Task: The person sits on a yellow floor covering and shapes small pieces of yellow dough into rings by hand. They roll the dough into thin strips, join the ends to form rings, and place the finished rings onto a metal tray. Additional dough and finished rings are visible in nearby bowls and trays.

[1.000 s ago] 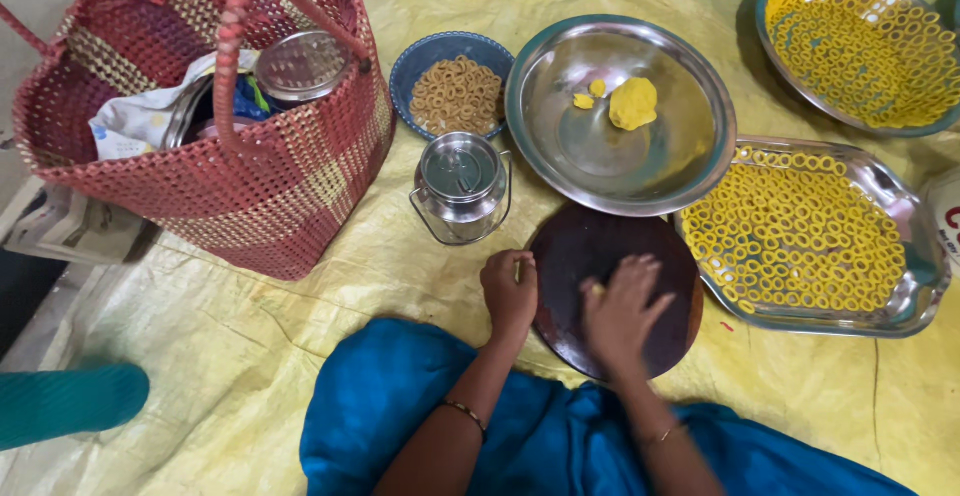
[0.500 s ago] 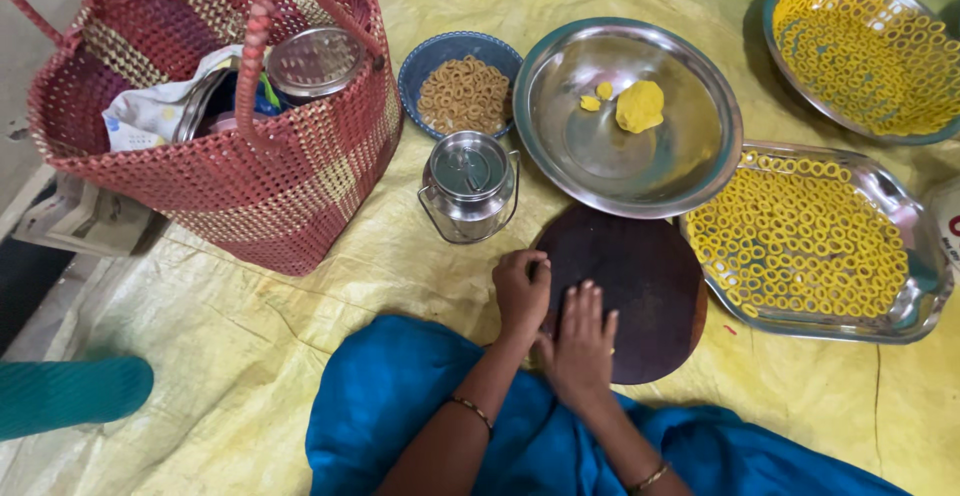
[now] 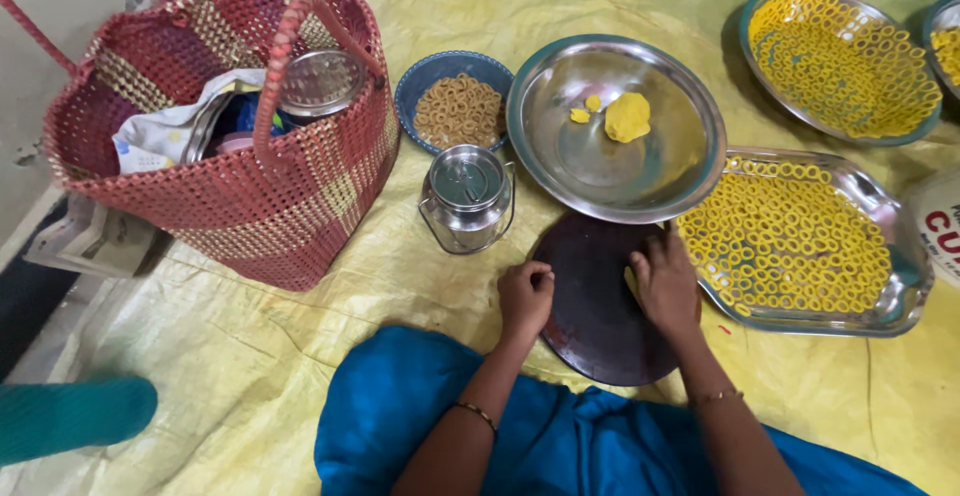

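Head view: yellow dough piece (image 3: 631, 279) sits at the right edge of the dark round board (image 3: 600, 306), mostly hidden under the right hand (image 3: 665, 281), which lies flat on it, fingers together, palm down. Left hand (image 3: 525, 296) is curled into a loose fist at the board's left edge; cannot tell if it pinches anything. Board lies on the yellow sheet (image 3: 300, 356) just in front of the person's blue-clad lap. Touching the board's far rim: a steel plate (image 3: 690, 156) holding a dough lump (image 3: 627, 117) and two small bits. Right of the board, just beside it, a steel tray (image 3: 900, 286) packed with yellow dough rings; another full ring tray (image 3: 760, 31) further back. Lidded steel can (image 3: 467, 196) stands upright left of the board, blue bowl of browner rings (image 3: 460, 111) behind it, red woven basket (image 3: 230, 126) far left. Risks, as I judge them: the dough is near the board edge, so a stroke outward could push it off onto the sheet; the right wrist is close to the tray rim, so a wide sweep could knock the rings out of place.
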